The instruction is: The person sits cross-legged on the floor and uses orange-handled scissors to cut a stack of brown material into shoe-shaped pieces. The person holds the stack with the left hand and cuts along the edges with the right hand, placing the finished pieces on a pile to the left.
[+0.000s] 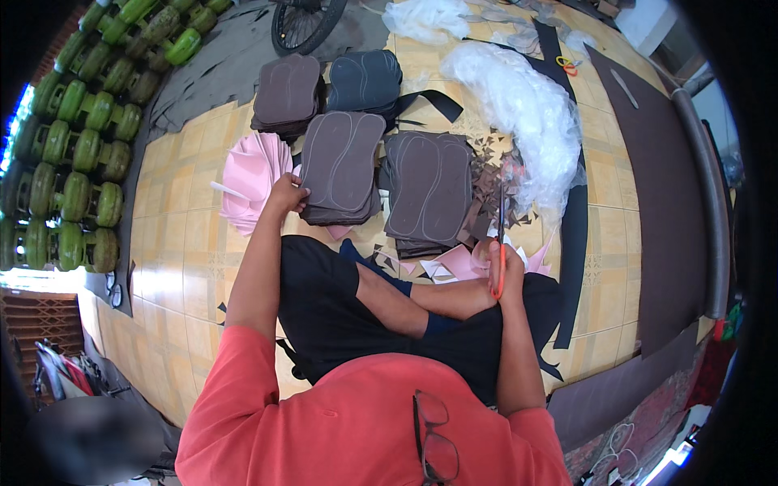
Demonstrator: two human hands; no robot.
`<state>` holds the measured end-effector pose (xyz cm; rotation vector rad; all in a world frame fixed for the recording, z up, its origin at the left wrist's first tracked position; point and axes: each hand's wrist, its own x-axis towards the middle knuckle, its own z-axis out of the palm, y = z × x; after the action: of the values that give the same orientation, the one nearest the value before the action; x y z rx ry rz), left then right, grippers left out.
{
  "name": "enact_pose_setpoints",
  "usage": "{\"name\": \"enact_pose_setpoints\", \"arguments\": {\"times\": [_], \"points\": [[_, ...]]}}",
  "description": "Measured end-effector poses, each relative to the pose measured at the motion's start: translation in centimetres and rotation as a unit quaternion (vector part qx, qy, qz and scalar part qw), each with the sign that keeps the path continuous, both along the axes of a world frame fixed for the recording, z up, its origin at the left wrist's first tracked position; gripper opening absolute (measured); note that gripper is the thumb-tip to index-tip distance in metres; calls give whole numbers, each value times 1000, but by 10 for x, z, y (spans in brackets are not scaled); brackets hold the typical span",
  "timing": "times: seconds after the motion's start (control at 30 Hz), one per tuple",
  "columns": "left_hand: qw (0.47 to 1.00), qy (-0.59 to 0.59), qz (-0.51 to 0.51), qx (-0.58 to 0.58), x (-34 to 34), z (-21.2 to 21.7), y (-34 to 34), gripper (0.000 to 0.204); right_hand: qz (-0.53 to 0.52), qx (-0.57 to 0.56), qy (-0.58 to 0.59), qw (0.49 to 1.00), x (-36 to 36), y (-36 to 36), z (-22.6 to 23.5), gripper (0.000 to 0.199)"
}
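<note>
**While your right hand (512,275) holds orange-handled scissors (502,257), your left hand (286,196) meets the brown stack (344,162)**

As you sit cross-legged on the tiled floor (178,283), the brown stack lies just in front of you, left of centre, its top sheet marked with pale curved outlines. Your left fingers are bent at its left edge, beside the fanned pink sheets (253,172); whether they pinch a sheet or only touch it, you cannot tell from this angle. Your right fingers are wrapped around the scissors' handle, with the blades pointing away from you, next to a second brown stack (429,186) and a heap of dark offcuts (489,182).

Each brown sheet looks thin, light and pliable, so expect it to bend rather than break; the whole pile is probably much heavier, and its loose layers could slide. Take a single sheet by its outer edge, thumb above and fingers beneath, and support the far end if it sags. The scissors look rigid and slim: hold them by the handle loops, clear of the blades. The pink sheets seem softer and may crease under a hard pinch.
</note>
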<state>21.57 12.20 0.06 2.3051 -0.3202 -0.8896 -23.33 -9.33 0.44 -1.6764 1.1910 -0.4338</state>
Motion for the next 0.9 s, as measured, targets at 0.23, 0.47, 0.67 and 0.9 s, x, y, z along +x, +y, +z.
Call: {"name": "enact_pose_setpoints", "arguments": {"times": [0.23, 0.47, 0.67, 0.9], "points": [[987, 67, 96, -112, -4, 0, 6, 34, 8, -6, 14, 1000, 3, -4, -24, 46], [898, -398, -96, 160, -15, 7, 4, 40, 13, -39, -14, 999, 6, -4, -20, 46], [918, -236, -286, -143, -130, 23, -81, 42, 18, -55, 8, 998, 3, -6, -15, 47], [916, -254, -276, 143, -219, -6, -129, 83, -20, -69, -37, 997, -1, -7, -18, 46]]}}
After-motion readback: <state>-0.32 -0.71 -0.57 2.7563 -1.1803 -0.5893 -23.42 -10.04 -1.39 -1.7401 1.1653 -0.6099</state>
